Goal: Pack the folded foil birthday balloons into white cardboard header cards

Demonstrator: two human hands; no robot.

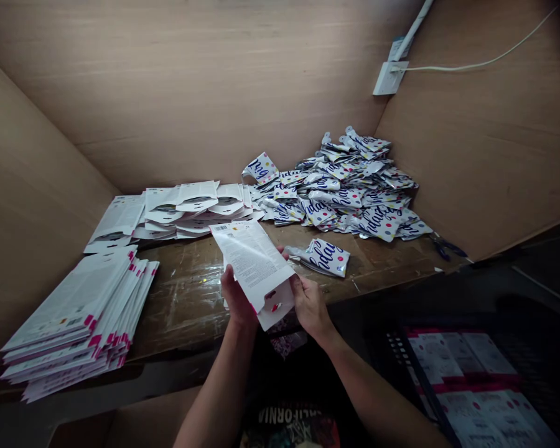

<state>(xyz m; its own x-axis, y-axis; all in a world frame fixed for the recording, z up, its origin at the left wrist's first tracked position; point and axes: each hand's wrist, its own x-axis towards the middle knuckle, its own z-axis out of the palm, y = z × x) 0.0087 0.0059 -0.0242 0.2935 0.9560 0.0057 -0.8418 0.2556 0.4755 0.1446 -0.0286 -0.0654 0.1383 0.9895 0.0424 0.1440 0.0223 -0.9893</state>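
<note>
A flat white card sleeve (pixel 256 261) with fine print and a barcode is held tilted between both hands above the bench's front edge. Its end flap, with a hang hole, points toward me. My left hand (pixel 238 298) grips the sleeve's left edge, thumb on the printed side. With thumb and fingers closed, my right hand (pixel 312 305) pinches the flap end at the right. Just beyond that hand lies a folded foil balloon (pixel 329 256), silvery white with blue lettering and coloured dots. Whether anything is inside the sleeve is hidden.
Stacked white sleeves (pixel 79 317) stand at the left, with more sleeves (pixel 191 205) behind. Folded foil balloons (pixel 345 186) are heaped at the back right, near blue-handled pliers (pixel 448 247). A dark crate (pixel 429 386) of packets sits lower right. Cardboard walls (pixel 205 93) enclose the bench.
</note>
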